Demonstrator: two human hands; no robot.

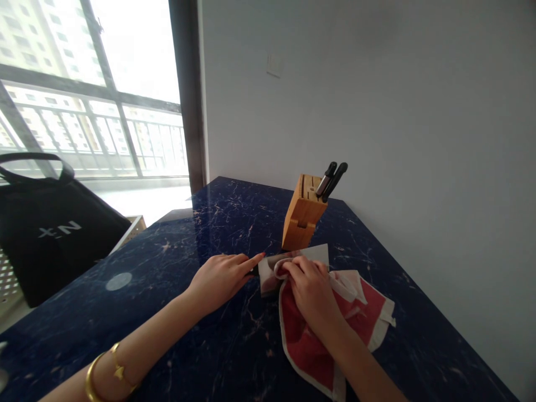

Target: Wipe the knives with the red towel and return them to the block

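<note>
A cleaver [268,274] with a broad, shiny blade is held low over the dark blue marbled table. My left hand [224,279] is closed around its black handle, most of which the fingers hide. Pressed against the blade is my right hand [312,287], its fingers bunched on a red and white cloth [307,352]. The rest of the cloth spreads over the table under my right wrist. Just beyond the blade stands a wooden knife block [297,223], with two dark-handled tools in its slots.
The blue marbled table [234,215] runs back to a grey wall [377,111]. A round pale mark [119,281] shows on its left side. At far left a black bag [58,234] rests on a perforated chair [8,276], before large windows.
</note>
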